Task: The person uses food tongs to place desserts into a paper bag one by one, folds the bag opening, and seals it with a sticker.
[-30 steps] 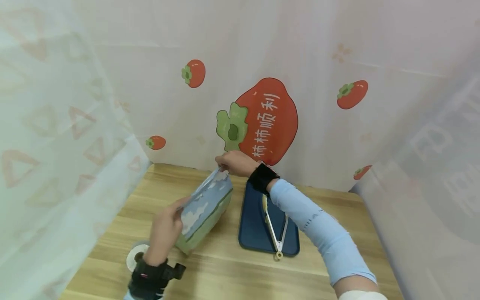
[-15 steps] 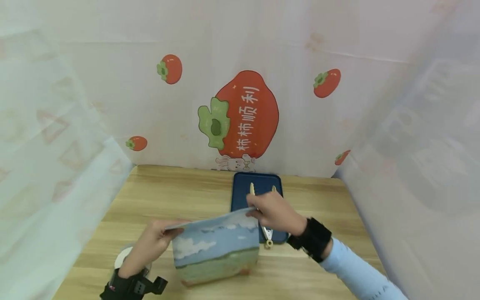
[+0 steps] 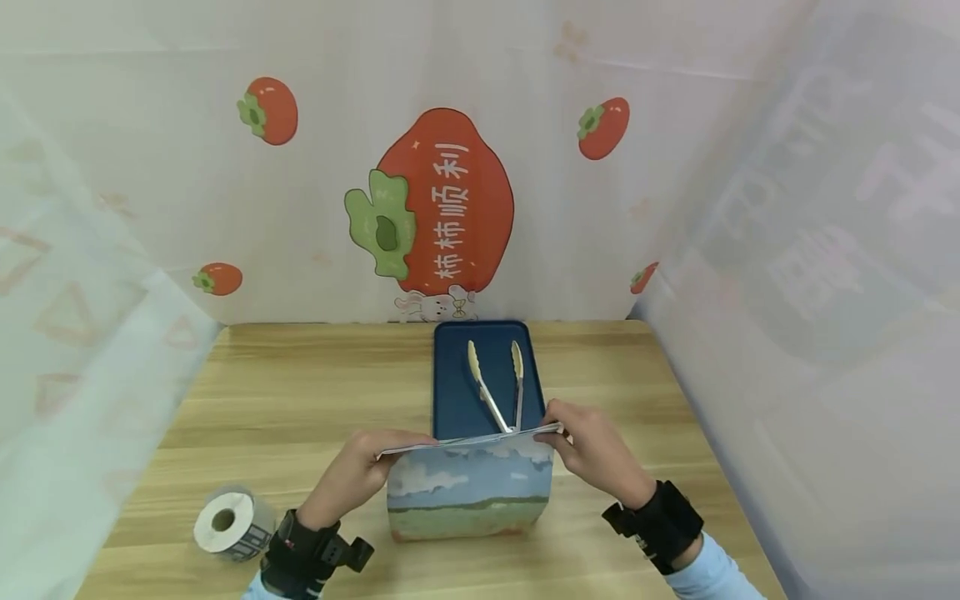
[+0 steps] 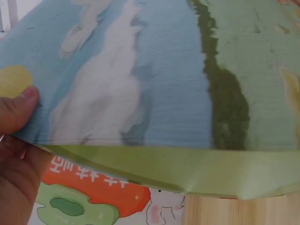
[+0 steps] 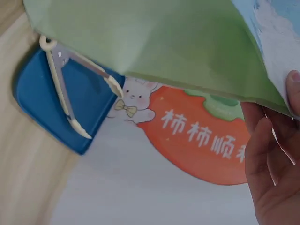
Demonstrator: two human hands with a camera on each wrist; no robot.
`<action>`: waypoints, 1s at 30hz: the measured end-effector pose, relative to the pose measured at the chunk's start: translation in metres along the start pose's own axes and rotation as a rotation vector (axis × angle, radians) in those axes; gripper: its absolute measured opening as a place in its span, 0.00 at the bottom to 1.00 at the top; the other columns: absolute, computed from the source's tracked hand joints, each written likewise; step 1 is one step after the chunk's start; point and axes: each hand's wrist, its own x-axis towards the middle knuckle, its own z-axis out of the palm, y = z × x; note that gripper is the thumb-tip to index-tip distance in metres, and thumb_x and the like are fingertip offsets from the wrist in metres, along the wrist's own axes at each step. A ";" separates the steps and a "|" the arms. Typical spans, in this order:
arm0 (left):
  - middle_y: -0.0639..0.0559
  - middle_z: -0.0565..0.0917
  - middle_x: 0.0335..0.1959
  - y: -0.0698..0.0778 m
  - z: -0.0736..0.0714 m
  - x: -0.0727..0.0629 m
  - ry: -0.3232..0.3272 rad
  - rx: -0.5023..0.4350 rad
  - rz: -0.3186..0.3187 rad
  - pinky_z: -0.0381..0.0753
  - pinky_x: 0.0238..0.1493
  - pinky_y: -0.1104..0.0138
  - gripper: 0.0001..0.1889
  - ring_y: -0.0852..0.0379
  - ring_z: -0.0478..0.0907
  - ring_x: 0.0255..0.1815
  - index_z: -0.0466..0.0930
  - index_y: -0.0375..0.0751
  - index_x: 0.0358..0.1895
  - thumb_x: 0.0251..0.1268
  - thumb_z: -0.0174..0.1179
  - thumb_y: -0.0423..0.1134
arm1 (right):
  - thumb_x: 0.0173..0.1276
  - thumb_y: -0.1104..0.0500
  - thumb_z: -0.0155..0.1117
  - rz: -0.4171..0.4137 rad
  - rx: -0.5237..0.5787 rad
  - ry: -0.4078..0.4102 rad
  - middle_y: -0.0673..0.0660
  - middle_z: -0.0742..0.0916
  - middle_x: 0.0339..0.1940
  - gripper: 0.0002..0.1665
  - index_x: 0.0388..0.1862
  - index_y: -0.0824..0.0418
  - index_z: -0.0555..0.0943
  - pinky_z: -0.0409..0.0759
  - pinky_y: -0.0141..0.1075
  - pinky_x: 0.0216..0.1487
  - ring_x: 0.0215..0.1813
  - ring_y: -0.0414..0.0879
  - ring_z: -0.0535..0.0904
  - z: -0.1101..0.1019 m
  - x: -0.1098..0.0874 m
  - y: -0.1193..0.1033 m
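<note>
A paper bag (image 3: 468, 492) painted with blue sky, clouds and a green field stands between both hands, in front of the tray. My left hand (image 3: 360, 475) pinches the left end of its top edge, thumb on the near side. At the other end, my right hand (image 3: 596, 446) pinches the same edge between thumb and fingers. The edges are pressed together, so the inside is hidden. The left wrist view shows the bag's painted front (image 4: 173, 70) and a plain green side fold. Its green back (image 5: 164, 47) fills the top of the right wrist view.
Beyond the bag lies a dark blue tray (image 3: 450, 392) with spread metal tongs (image 3: 491, 400) with cream tips on it. A roll of labels (image 3: 232, 525) sits on the wooden table (image 3: 300, 383), left of the left wrist. White printed sheets (image 3: 315, 167) enclose the back and sides.
The bag has swung from a slant at the left to face me squarely, lower and nearer the tray. My right hand came down toward me; both hands kept their hold.
</note>
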 end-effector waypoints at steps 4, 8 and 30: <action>0.54 0.89 0.47 -0.004 0.002 -0.006 -0.001 -0.027 -0.007 0.78 0.51 0.76 0.38 0.55 0.86 0.48 0.89 0.44 0.50 0.41 0.53 0.04 | 0.55 0.72 0.77 0.036 0.134 -0.046 0.47 0.88 0.41 0.20 0.44 0.55 0.85 0.83 0.39 0.43 0.43 0.41 0.85 0.006 -0.010 0.007; 0.52 0.89 0.48 -0.005 -0.002 -0.007 -0.032 -0.023 0.005 0.81 0.49 0.72 0.39 0.53 0.86 0.49 0.88 0.45 0.52 0.41 0.54 0.03 | 0.53 0.81 0.71 -0.052 0.122 -0.069 0.51 0.89 0.46 0.29 0.50 0.57 0.88 0.84 0.39 0.46 0.48 0.46 0.86 0.011 -0.016 0.016; 0.45 0.76 0.68 0.018 -0.018 -0.014 -0.366 0.356 0.011 0.79 0.57 0.52 0.35 0.45 0.78 0.63 0.80 0.41 0.63 0.48 0.55 0.14 | 0.80 0.72 0.31 -0.495 -0.445 0.006 0.63 0.82 0.57 0.29 0.68 0.61 0.75 0.81 0.34 0.34 0.52 0.53 0.81 0.045 -0.047 0.035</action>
